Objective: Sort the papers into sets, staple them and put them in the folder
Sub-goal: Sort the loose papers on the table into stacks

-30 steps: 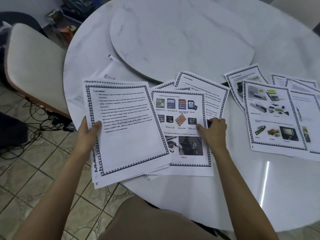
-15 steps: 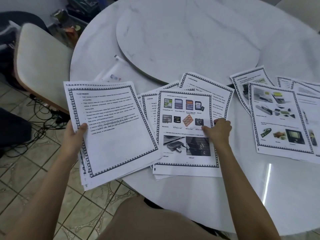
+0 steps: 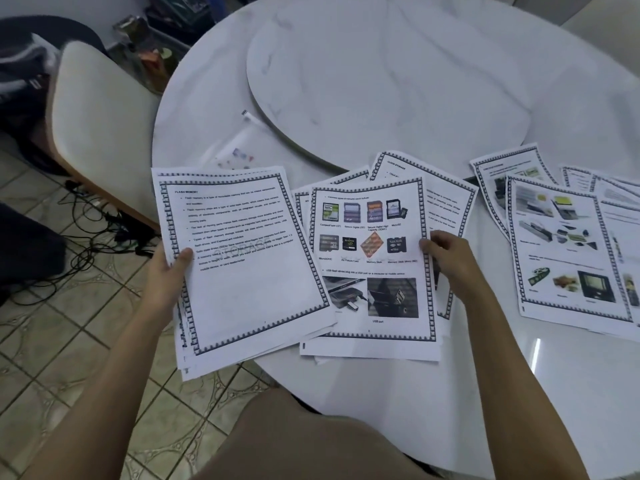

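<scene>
My left hand grips a stack of bordered papers by its left edge, thumb on top; the top sheet is text headed "Flash Memory". It hangs partly over the table's near edge. My right hand pinches the right edge of a sheet with memory-card pictures that lies on a small pile in the middle. More printed sheets are spread on the right. A clear plastic folder lies flat beyond the held stack.
The round white marble table carries a raised turntable at its centre. A cream chair stands at the left over tiled floor with cables. My knee in tan cloth is below the table edge.
My left hand has carried the text stack leftward, off the picture sheet, then partly back. My right hand stays at the picture sheet's right edge.
</scene>
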`<state>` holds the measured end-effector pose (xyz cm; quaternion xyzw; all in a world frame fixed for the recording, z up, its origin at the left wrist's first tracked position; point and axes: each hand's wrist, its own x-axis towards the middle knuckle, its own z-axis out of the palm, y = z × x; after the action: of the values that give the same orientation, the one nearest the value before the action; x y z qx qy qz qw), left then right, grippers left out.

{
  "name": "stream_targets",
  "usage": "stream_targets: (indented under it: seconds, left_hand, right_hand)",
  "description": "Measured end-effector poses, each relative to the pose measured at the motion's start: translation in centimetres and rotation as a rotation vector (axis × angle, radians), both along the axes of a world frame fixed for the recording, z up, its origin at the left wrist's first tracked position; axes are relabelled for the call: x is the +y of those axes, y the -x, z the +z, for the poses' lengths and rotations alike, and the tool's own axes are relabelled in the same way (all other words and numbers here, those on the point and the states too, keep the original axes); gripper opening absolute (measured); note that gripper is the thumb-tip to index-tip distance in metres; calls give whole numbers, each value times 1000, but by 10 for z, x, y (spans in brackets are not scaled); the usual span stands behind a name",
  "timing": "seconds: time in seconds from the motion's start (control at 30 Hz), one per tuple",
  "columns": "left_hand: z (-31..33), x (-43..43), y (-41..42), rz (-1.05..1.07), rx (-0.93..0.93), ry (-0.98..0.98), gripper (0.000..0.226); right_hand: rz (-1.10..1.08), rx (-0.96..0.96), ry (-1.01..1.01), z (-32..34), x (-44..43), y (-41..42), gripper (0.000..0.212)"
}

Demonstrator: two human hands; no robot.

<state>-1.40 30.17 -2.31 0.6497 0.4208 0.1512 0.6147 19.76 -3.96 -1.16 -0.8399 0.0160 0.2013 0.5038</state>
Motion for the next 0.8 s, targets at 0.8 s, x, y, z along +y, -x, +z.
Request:
stream_targets:
  seconds: [0.8]
  left_hand:
    - [-5, -9, -7, -4, -51, 75, 36]
  right_hand:
    - [137, -168, -412, 128, 83, 10, 16]
